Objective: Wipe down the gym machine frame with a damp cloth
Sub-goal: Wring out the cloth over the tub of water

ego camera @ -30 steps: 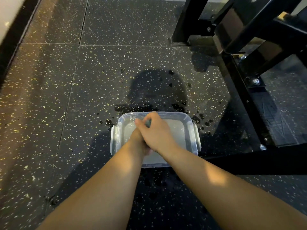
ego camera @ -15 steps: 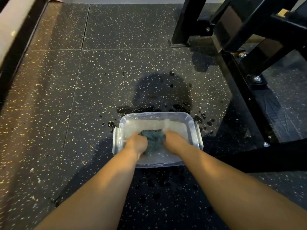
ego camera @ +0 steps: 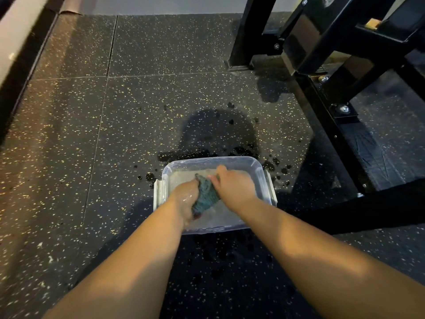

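Note:
A clear plastic tub [ego camera: 264, 180] holding water sits on the speckled rubber floor in front of me. Over it, a wet blue-green cloth [ego camera: 205, 194] is bunched between my two hands. My left hand [ego camera: 186, 199], wet and shiny, grips the cloth's near end. My right hand [ego camera: 232, 187] grips its far end from the right. The black gym machine frame [ego camera: 331, 125] stands to the right, its bolted floor beam running toward me.
Dark water splashes [ego camera: 273, 166] dot the floor around and in front of the tub. A wall base and dark ledge [ego camera: 20, 49] run along the left. A black frame upright [ego camera: 250, 35] stands at the back right.
A second ago my hands were clasped together over the tub, hiding the cloth. They have since parted, and the cloth now shows, bunched between them above the water.

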A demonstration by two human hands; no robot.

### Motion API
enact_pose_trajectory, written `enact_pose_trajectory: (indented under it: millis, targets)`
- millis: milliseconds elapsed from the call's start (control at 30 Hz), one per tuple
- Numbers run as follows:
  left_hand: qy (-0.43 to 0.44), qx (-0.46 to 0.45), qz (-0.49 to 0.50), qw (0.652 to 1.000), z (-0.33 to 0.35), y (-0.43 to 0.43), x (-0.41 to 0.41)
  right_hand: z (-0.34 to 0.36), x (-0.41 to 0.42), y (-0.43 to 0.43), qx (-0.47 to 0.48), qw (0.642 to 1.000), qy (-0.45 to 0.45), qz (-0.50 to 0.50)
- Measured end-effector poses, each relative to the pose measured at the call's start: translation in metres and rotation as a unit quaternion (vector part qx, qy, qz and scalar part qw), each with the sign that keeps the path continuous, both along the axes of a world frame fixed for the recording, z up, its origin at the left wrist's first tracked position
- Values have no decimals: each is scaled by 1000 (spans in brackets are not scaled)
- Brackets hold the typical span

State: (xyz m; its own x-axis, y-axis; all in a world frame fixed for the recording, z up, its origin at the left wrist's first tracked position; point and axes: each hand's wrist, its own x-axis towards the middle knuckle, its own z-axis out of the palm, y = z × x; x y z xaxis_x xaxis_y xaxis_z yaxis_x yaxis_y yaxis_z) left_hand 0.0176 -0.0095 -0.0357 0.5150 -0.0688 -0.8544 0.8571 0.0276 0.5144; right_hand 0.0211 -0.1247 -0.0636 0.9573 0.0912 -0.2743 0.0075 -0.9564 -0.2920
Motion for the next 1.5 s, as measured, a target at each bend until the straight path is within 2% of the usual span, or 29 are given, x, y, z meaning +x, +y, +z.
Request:
enact_pose_trajectory:
  millis: [33, 67, 133, 167, 200, 233, 267, 300, 367, 400, 433, 467, 533, 567, 633, 667, 733, 800, 867, 933, 1000, 1067, 1100, 1133, 1167, 1300, 1400, 1467, 1500]
  targets:
    - [-26, 59, -82, 994, 0, 3, -3, -8, 2, -9, -23, 999, 17, 13]
    - [-64, 160, -213, 962, 0, 3, -3, -15, 3, -16, -41, 997, 52, 39]
    - [-117, 318, -455, 824, 2, 11, -2, -26, 0, -25, -73, 982, 149, 94]
    - [-122, 366, -524, 759, 6, 12, 0, -28, 0, -26, -86, 973, 184, 110]
    - [-134, 397, -555, 718, 9, 11, 1, -25, 2, -26, -92, 968, 199, 120]
    - [-162, 412, -554, 705, 11, 8, 2, -17, 6, -24, -86, 968, 199, 127]
    - [-184, 409, -535, 716, 9, 4, 3, -3, 10, -21, -74, 971, 186, 133]
    - [-207, 372, -500, 755, 6, 3, 4, 15, 16, -19, -42, 977, 166, 131]
    - [-238, 221, -385, 864, 1, 4, 5, 56, 24, -14, 76, 982, 137, 107]
    - [-230, 142, -324, 907, -1, 4, 4, 77, 25, -13, 138, 977, 124, 101]
    - [-223, 85, -275, 931, -3, 4, 2, 95, 25, -13, 193, 971, 110, 93]
    - [-229, 63, -241, 941, -6, 4, 0, 108, 25, -15, 239, 963, 95, 79]
    - [-266, 96, -206, 937, -10, 5, 1, 114, 25, -23, 263, 960, 82, 48]
    - [-284, 129, -205, 928, -13, 5, 3, 110, 25, -30, 227, 969, 87, 43]
    - [-313, 226, -233, 893, -22, 7, 6, 87, 23, -41, 88, 986, 125, 67]
    - [-326, 293, -281, 854, -28, 8, 7, 70, 21, -46, 31, 984, 153, 83]
    - [-326, 413, -415, 742, -40, 6, 7, 34, 11, -47, -25, 972, 212, 102]
    - [-281, 461, -534, 650, -48, 2, 1, 8, -2, -40, -56, 960, 251, 112]
    - [-246, 469, -600, 599, -49, -2, -3, -5, -11, -28, -86, 952, 265, 130]
    - [-259, 477, -606, 582, -36, -5, 5, 1, -10, -20, -107, 941, 281, 154]
    - [-299, 455, -570, 615, -11, -7, 19, 19, -3, -21, -95, 950, 249, 163]
    - [-340, 391, -562, 645, 27, -9, 33, 35, 5, -32, 66, 969, 225, 80]
    - [-362, 357, -557, 657, 44, -10, 38, 43, 5, -37, 191, 953, 234, 38]
    - [-386, 323, -545, 670, 63, -10, 40, 50, 6, -39, 300, 920, 253, 18]
    - [-410, 290, -528, 684, 78, -10, 41, 56, 5, -39, 368, 891, 264, 13]
    - [-475, 218, -417, 744, 114, 2, 42, 64, 9, -30, 514, 827, 223, -46]
    - [-439, 139, -262, 848, 107, 22, 45, 66, 17, -25, 554, 805, 177, -115]
    - [-350, 48, -167, 921, 86, 27, 38, 70, 20, -21, 596, 767, 150, -185]
    - [-303, -6, -130, 944, 75, 27, 34, 72, 21, -17, 612, 751, 135, -209]
